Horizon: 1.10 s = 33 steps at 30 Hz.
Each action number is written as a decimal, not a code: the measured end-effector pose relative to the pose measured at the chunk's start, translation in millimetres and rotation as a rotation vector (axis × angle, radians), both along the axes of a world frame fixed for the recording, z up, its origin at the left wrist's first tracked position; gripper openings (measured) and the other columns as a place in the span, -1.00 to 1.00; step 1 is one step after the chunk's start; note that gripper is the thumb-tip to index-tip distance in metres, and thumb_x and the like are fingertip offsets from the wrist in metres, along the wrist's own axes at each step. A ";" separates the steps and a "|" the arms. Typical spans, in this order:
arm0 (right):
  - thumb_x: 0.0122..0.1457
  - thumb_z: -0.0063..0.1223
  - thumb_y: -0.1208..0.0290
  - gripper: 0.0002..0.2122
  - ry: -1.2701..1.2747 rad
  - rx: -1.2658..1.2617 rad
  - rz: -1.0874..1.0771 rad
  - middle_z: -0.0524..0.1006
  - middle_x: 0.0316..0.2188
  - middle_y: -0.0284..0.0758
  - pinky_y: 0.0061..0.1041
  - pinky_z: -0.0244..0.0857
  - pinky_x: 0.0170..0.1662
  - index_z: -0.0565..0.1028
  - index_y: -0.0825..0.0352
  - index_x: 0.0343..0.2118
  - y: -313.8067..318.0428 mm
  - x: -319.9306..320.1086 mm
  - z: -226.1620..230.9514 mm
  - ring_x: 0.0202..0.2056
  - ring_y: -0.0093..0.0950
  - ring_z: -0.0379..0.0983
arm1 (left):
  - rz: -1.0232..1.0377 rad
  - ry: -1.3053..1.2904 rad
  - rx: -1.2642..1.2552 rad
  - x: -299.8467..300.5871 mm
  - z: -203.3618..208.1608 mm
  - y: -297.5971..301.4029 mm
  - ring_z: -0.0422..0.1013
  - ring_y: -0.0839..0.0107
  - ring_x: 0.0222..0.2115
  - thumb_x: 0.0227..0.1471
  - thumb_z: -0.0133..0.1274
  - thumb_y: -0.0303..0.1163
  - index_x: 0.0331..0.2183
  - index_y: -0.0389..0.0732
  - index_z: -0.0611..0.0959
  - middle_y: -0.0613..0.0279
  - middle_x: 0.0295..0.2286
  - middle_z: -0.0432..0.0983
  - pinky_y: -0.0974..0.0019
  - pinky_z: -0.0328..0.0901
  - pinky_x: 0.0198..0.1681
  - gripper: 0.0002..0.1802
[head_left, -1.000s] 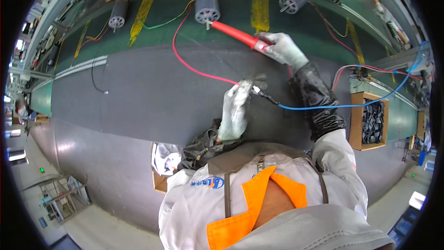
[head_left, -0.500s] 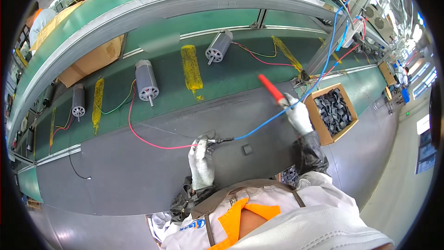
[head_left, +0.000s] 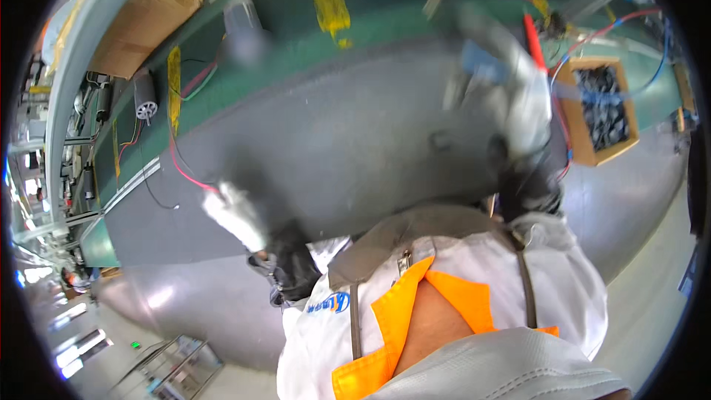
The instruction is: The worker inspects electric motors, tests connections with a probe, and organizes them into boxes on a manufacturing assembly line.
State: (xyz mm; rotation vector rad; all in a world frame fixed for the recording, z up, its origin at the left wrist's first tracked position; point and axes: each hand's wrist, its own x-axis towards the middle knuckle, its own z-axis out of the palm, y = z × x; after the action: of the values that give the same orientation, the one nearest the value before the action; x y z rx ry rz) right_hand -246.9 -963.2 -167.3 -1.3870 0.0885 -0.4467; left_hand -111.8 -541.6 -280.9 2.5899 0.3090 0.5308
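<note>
Well left of the brown cardboard box (head_left: 582,132), the white-gloved left hand (head_left: 233,215) pinches a thin red wire (head_left: 198,182); beside the box, the blurred white-gloved right hand's (head_left: 527,107) grip is unclear.

White-gloved left hand (head_left: 235,215) is held low and out to the left, fingers (head_left: 215,198) kinda bunched and angled up-left. Right hand (head_left: 529,104), gloved too, is stretched farther forward, way too blurred for its grip to be read. Both forearms (head_left: 530,191) are covered by dark sleeves (head_left: 295,265).
</note>
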 end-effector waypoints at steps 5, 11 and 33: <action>0.25 0.16 0.38 -0.61 0.764 -0.884 -0.295 0.61 -0.33 -0.43 -0.59 0.39 -0.32 0.50 0.32 0.13 -83.8 3.8 -92.5 -0.40 -0.66 0.47 | 0.235 -0.346 0.706 -17.1 33.5 91.3 0.35 -0.08 0.05 0.02 0.31 -0.15 0.18 -0.31 0.37 -0.08 0.07 0.38 -0.13 0.28 0.12 -0.20; 0.05 0.24 0.46 -0.60 0.186 -0.978 0.083 0.57 -0.25 -0.21 -0.30 0.38 -0.10 0.55 0.22 0.02 -17.7 -31.2 -98.1 -0.19 -0.25 0.48 | -0.384 -0.462 0.400 52.2 85.7 -52.7 0.39 0.07 0.03 0.12 0.18 -0.44 0.14 -0.32 0.46 -0.09 0.04 0.42 0.07 0.31 0.10 -0.45; -0.06 0.24 0.60 -0.82 0.338 -0.452 -0.062 0.58 -0.34 -0.28 -0.35 0.37 -0.15 0.60 0.33 -0.33 -24.7 -70.9 -135.3 -0.26 -0.28 0.45 | -0.982 0.615 0.249 133.6 21.7 -360.5 0.57 -0.06 -0.16 -0.08 0.30 0.14 0.18 -0.54 0.23 -0.26 -0.24 0.59 0.10 0.44 -0.11 0.12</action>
State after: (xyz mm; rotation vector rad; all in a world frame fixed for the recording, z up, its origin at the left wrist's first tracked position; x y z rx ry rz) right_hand -317.8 -987.9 -302.5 -1.9018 0.3224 -0.2882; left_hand 21.8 -902.1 -259.3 2.6540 -0.8583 -0.6051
